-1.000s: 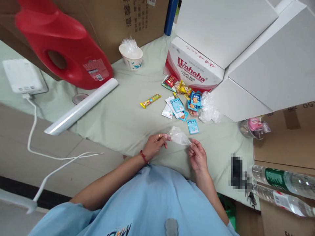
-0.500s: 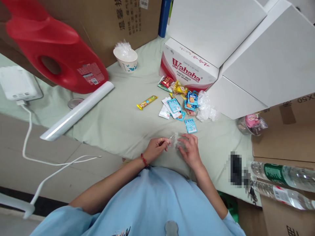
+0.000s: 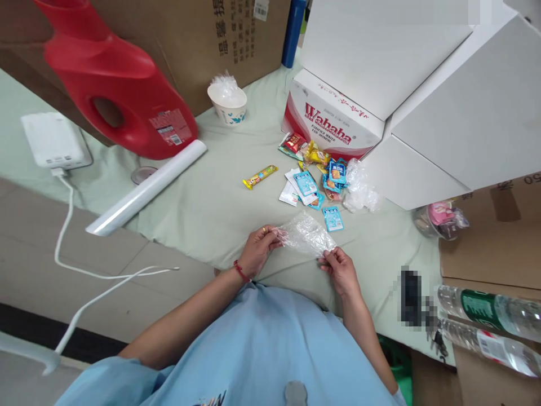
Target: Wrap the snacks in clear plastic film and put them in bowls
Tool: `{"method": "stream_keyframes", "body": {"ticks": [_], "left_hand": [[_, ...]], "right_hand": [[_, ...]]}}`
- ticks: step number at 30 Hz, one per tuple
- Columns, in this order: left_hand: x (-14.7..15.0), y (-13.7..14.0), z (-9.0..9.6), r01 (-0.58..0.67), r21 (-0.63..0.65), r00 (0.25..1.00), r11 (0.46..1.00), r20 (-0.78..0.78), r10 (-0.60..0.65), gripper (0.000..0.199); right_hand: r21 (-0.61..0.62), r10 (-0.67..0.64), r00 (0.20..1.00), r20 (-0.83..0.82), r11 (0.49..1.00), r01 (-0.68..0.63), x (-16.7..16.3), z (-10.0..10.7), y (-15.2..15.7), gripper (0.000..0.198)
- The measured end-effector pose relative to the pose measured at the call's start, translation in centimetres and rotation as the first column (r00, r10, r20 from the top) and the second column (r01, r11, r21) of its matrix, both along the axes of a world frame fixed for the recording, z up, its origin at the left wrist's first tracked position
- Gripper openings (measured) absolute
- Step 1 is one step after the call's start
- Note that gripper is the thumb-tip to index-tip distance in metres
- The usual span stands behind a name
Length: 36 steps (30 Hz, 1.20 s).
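Observation:
A crinkled clear plastic bag is stretched between my two hands above the near edge of the green cloth. My left hand pinches its left end; my right hand pinches its lower right corner. Just beyond the bag lies a blue snack packet. Farther back are white and blue packets, a yellow snack stick and a heap of small wrapped snacks. Crumpled clear plastic bags rest at the right of the heap.
A red jug, a white plastic roll, a power bank and a paper cup stand or lie to the left. The Wahaha box is behind the snacks. At right are a snack tub and water bottles.
The plastic bag has gone from a small crumpled bunch to a spread sheet. My right hand has moved right and down and now grips its corner. The head view has shifted slightly left.

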<state>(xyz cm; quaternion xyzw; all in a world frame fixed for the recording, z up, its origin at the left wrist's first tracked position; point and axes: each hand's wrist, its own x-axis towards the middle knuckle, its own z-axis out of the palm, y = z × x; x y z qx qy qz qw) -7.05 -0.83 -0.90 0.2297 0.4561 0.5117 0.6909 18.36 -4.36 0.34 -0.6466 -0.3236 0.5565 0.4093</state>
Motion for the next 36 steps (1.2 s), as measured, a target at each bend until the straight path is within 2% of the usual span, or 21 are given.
{"method": "stream_keyframes", "body": {"ticks": [2,4,6,8,10,13,15,18,21,23,26,27,29,30,33,36], "left_hand": [[0.2,0.1,0.1,0.006,-0.027,0.999,1.0,0.047,-0.004,0.038],[0.2,0.2,0.1,0.014,-0.041,0.997,0.999,0.074,-0.011,0.039],[0.3,0.2,0.2,0.025,-0.044,0.996,0.999,0.09,-0.021,0.039],[0.5,0.1,0.3,0.038,-0.044,0.994,0.998,0.106,-0.033,0.038],[0.8,-0.1,0.5,0.049,-0.041,0.991,0.998,0.129,-0.044,0.035],[0.9,-0.4,0.9,0.044,-0.033,0.986,0.998,0.16,-0.038,0.029],[0.7,-0.6,1.2,0.035,-0.025,0.985,0.999,0.168,-0.031,0.027],[-0.1,-0.7,1.2,0.015,-0.031,0.988,0.999,0.154,-0.01,0.03],[-0.7,-0.6,0.7,0.0,-0.051,0.99,0.999,0.139,0.007,0.034],[-0.8,-0.5,0.3,0.006,-0.052,0.991,0.999,0.137,0.002,0.036],[-0.4,-0.2,-0.1,0.025,-0.041,0.99,0.999,0.137,-0.019,0.039],[-0.3,-0.2,-0.2,0.031,-0.031,0.991,0.999,0.134,-0.026,0.04],[-0.1,-0.1,-0.2,0.031,0.004,0.995,1.0,0.098,-0.031,0.043],[-0.2,0.0,-0.1,0.017,0.028,0.999,0.999,0.05,-0.018,0.046],[-0.8,-0.1,0.2,-0.063,0.078,0.97,0.995,-0.229,0.079,0.051],[-1.5,-0.6,0.6,-0.148,0.037,0.866,0.988,-0.477,0.147,0.04]], "right_hand": [[0.082,0.013,0.973,0.232,0.996,-0.033,0.5,0.0,-0.6,0.04],[0.227,-0.065,0.866,0.496,0.972,-0.057,1.1,0.6,-0.9,0.034],[0.346,-0.146,0.755,0.639,0.931,-0.112,1.3,1.8,-0.8,0.028],[0.391,-0.112,0.738,0.665,0.895,-0.217,0.7,3.1,-0.4,0.025],[0.386,0.029,0.755,0.655,0.846,-0.368,-0.7,4.0,0.2,0.022],[0.348,0.226,0.713,0.664,0.75,-0.562,-3.5,4.1,1.0,0.018],[0.326,0.279,0.672,0.686,0.708,-0.626,-5.0,3.5,1.3,0.02],[0.337,0.276,0.667,0.692,0.694,-0.636,-5.4,3.1,1.3,0.022],[0.383,0.228,0.71,0.666,0.713,-0.587,-4.0,3.2,1.2,0.018],[0.377,0.234,0.703,0.672,0.709,-0.597,-2.7,3.1,1.1,0.024],[0.259,0.314,0.571,0.758,0.659,-0.706,-1.9,2.4,0.8,0.039],[0.209,0.334,0.519,0.787,0.647,-0.733,-1.9,2.0,0.7,0.038],[0.155,0.337,0.471,0.815,0.657,-0.738,-2.3,1.2,0.6,0.026],[0.163,0.322,0.488,0.811,0.677,-0.717,-2.6,0.9,0.7,0.021],[0.258,0.236,0.649,0.723,0.779,-0.571,-3.1,0.7,1.0,0.018],[0.291,0.156,0.808,0.568,0.88,-0.374,-3.2,1.1,1.4,0.02]]}}
